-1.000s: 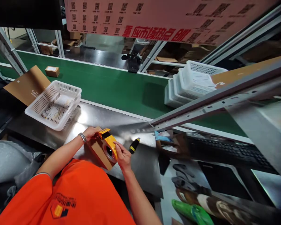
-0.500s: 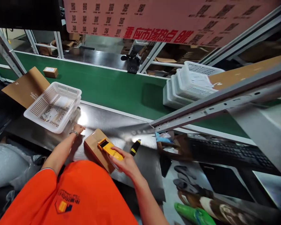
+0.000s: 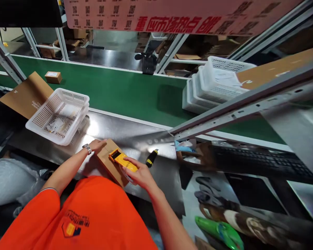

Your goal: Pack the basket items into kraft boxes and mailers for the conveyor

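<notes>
A closed cardboard box [image 3: 106, 156] lies on the metal bench in front of me, set at a slant. My left hand [image 3: 97, 145], with a metal watch on its wrist, grips the box at its far left corner; some of the fingers are hidden. My right hand [image 3: 139, 172] is closed round a yellow tape dispenser [image 3: 122, 161], whose front end is over the top of the box. To the right of that hand, a black and yellow utility knife [image 3: 152, 158] rests on the bench.
White perforated baskets [image 3: 58, 116] stand at the left, beside a brown cardboard sheet [image 3: 28, 95]. Beyond the bench runs a green conveyor belt [image 3: 125, 95] carrying a small box [image 3: 53, 77]. Stacked white baskets [image 3: 216, 83] and a metal post [image 3: 234, 116] stand right, above a keyboard [image 3: 261, 163].
My left hand has moved right, from beside the box onto its far left corner. The tape dispenser stays in my right hand over the box. The view has shifted slightly.
</notes>
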`<action>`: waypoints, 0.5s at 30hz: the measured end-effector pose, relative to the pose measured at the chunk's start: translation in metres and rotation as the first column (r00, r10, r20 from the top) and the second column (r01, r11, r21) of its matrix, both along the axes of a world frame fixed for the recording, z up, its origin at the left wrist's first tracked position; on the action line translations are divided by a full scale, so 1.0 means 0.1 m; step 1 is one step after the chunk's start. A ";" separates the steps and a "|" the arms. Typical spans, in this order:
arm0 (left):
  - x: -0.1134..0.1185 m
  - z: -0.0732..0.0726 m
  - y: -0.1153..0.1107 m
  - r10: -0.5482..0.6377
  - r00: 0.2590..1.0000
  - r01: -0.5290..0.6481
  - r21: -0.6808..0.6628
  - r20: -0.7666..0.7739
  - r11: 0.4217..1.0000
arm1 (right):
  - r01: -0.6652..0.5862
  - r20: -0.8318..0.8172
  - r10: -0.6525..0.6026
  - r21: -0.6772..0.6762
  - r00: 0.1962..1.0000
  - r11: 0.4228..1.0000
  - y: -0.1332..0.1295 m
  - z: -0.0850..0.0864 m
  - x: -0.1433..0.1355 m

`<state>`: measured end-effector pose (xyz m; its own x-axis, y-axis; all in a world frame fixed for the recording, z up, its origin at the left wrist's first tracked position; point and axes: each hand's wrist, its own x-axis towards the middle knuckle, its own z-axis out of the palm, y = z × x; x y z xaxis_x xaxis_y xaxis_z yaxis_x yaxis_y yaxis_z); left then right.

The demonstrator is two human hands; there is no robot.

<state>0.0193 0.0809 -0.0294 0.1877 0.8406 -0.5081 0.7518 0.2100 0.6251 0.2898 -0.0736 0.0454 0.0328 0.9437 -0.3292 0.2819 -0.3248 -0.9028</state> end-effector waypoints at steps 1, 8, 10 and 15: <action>0.04 0.01 -0.03 -0.040 0.999 0.039 -0.020 -0.011 0.999 | 0.000 -0.002 0.000 0.006 1.000 1.000 0.01 0.02 -0.02; 0.09 0.06 -0.12 -0.199 0.961 0.199 -0.024 -0.193 0.980 | -0.022 0.091 0.029 -0.080 0.995 0.997 -0.76 0.14 0.68; 0.08 0.06 -0.11 -0.194 0.960 0.194 -0.022 -0.201 0.981 | -0.039 0.172 0.076 -0.210 0.982 0.977 -1.14 0.15 1.06; 0.09 0.13 -0.12 -0.206 0.948 0.211 -0.008 -0.244 0.978 | -0.081 0.277 0.168 -0.298 0.946 0.951 -1.20 0.01 1.14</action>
<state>0.0287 0.0691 -0.0164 0.2329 0.8050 -0.5456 0.9067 0.0232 0.4212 0.4040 -0.1937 0.0462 0.0573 0.8174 -0.5732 0.5761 -0.4960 -0.6496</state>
